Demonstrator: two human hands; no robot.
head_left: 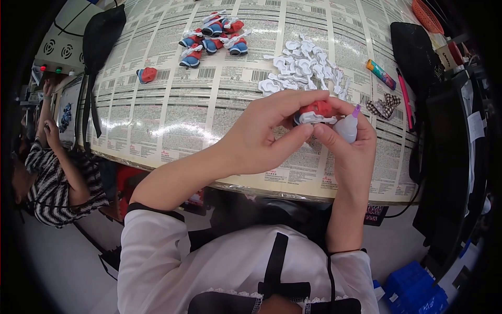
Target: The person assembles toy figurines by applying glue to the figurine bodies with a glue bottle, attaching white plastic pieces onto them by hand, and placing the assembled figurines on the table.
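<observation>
Both of my hands meet over the near right part of the table. Between the fingertips of my left hand (261, 131) is a small red and blue toy figure (320, 108) with a white guitar-shaped piece (314, 118) against its front. My right hand (351, 149) is curled round a small white squeeze bottle (345, 128), its purple tip pointing up, while its thumb and fingers also touch the figure. Just beyond my hands lies a heap of white guitar-shaped pieces (303, 65). Several figures with white pieces (212, 42) are grouped farther left; a lone figure without one (147, 75) lies apart.
Printed sheets cover the table (183, 136). On the right lie a yellow and teal tube (380, 74), a pink pen (404, 99) and a crumpled checked cloth (384, 106). An orange basket (428, 15) stands far right. A person in stripes (65, 183) works at left.
</observation>
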